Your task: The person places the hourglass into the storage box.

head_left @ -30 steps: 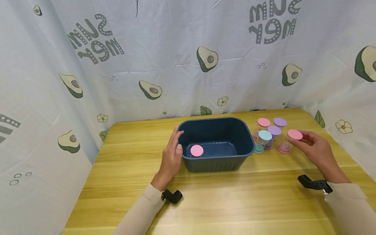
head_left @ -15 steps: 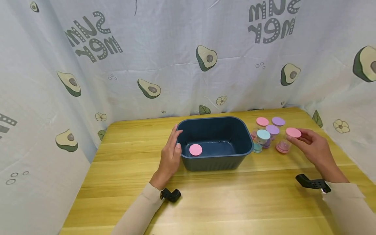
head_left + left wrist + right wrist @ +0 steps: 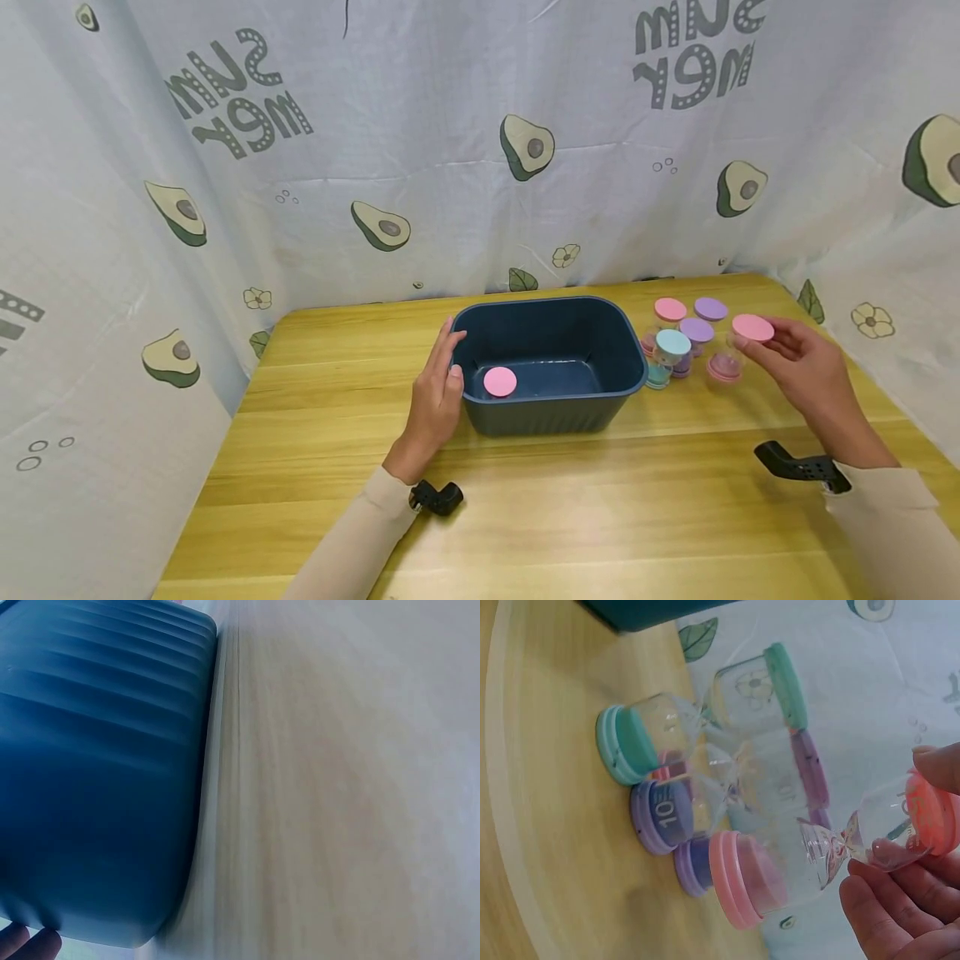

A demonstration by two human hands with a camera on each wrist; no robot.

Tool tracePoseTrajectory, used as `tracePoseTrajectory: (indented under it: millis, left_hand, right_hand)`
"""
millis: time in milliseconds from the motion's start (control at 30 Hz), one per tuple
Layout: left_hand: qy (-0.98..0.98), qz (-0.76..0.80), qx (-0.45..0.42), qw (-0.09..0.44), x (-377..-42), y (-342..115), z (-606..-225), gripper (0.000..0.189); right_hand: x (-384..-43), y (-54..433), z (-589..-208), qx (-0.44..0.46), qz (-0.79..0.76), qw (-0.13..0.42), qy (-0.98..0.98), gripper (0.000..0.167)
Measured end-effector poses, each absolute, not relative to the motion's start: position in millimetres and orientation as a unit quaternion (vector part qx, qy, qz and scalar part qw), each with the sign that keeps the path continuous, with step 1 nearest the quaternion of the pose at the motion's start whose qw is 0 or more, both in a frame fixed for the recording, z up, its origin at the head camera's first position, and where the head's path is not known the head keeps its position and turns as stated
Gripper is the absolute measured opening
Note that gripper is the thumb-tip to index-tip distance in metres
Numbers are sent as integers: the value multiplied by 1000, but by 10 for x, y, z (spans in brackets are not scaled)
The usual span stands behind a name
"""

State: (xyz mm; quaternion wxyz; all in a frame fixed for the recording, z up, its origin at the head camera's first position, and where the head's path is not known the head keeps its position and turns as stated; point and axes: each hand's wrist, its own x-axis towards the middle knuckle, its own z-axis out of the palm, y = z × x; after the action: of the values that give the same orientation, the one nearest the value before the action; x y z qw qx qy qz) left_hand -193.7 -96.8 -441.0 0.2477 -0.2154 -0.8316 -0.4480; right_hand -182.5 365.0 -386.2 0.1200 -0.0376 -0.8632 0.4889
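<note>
Pink caps close off both ends of the hourglass (image 3: 817, 849) pinched between the thumb and bent fingers of the right hand (image 3: 806, 375), which grip its upper end; from that palm it lies at ten o'clock. Its long axis leans towards one o'clock in the head view, and I cannot tell whether its base touches the table (image 3: 600, 517). The bin (image 3: 551, 419) sits at nine o'clock, with a blue hourglass (image 3: 672, 346) and purple hourglasses (image 3: 696, 332) standing between. The left hand (image 3: 435, 402), farther off, has its fingers loosely extended against the bin's nine o'clock end, gripping nothing. Wooden planking runs underneath; an avocado-print curtain (image 3: 450, 125) hangs at twelve o'clock
</note>
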Motion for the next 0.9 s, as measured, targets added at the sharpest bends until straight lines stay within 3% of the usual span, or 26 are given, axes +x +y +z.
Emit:
tracePoseTrajectory:
  millis: [333, 900]
  left_hand:
    - [-832, -447, -215, 248, -1930, -964, -4408, 50]
    - [-833, -444, -215, 250, -1925, -972, -4413, 51]
  right_hand:
    - [-1783, 3560, -3736, -19, 506, 129, -853, 48]
    - [-1750, 3444, -3651, -2, 500, 133, -856, 54]
